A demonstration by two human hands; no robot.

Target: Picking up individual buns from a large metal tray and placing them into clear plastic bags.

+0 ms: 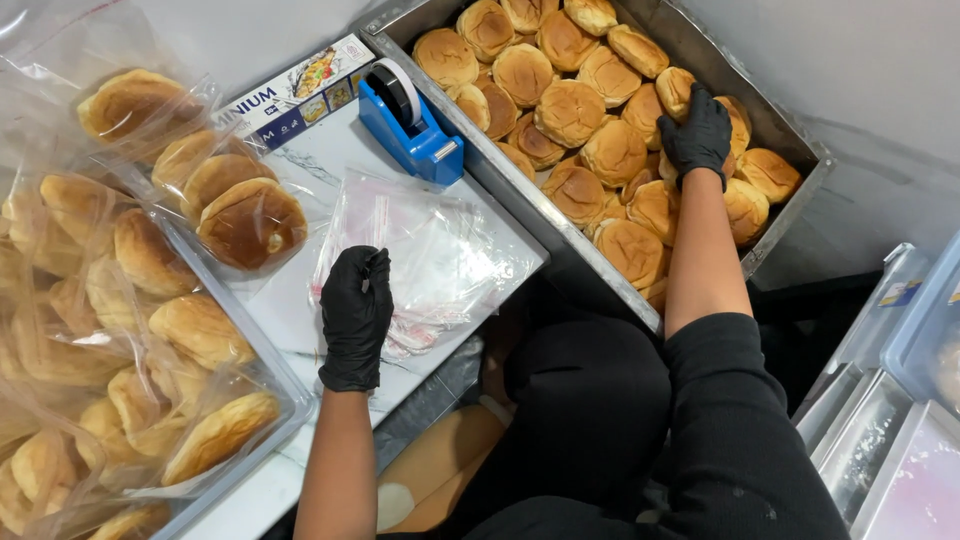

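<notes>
Both my hands wear black gloves. My left hand (356,312) rests on a stack of clear plastic bags (430,250) lying on the white table, fingers pinching the top bag's edge. My right hand (697,132) reaches into a large metal tray (520,190) full of loose golden buns and closes around one bun (675,90) near the tray's far right side.
A blue tape dispenser (412,125) stands by the tray's edge, next to a long flat box (300,90). At the left a clear bin (250,340) holds several bagged buns (250,222). Clear lidded containers (900,400) sit at the lower right.
</notes>
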